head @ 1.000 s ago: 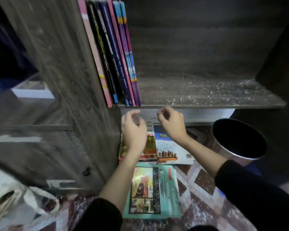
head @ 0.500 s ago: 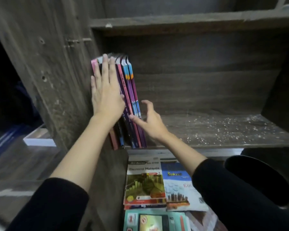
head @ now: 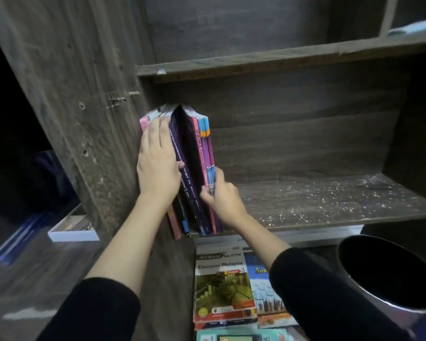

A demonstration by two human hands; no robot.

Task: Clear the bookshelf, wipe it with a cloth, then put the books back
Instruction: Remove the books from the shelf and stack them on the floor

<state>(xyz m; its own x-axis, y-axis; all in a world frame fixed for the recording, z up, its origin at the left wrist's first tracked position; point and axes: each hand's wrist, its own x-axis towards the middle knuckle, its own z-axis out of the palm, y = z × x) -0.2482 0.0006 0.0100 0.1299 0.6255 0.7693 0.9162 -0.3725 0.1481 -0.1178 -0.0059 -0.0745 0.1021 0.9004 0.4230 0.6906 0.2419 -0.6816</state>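
Note:
Several thin books (head: 190, 148) stand upright at the left end of the dusty wooden shelf (head: 330, 203), against the side panel. They are parted into two bunches with a dark gap between them. My left hand (head: 158, 166) lies on the spines of the left bunch, fingers pointing up, thumb by the purple book. My right hand (head: 219, 195) grips the lower part of the right bunch, the pink and blue spines (head: 205, 143), with curled fingers. No cloth is in view.
More books lie flat on the floor below the shelf, an "Ekonomi Malaysia" book (head: 219, 279) on top. A round dark bin (head: 389, 274) stands at the lower right. A white tray (head: 71, 233) sits left of the side panel. Another shelf board (head: 280, 57) runs above.
Both hands rose from below the shelf edge to the upright books. The left hand went flat onto the spines; the right hand then closed on the right bunch, and a gap opened between the books.

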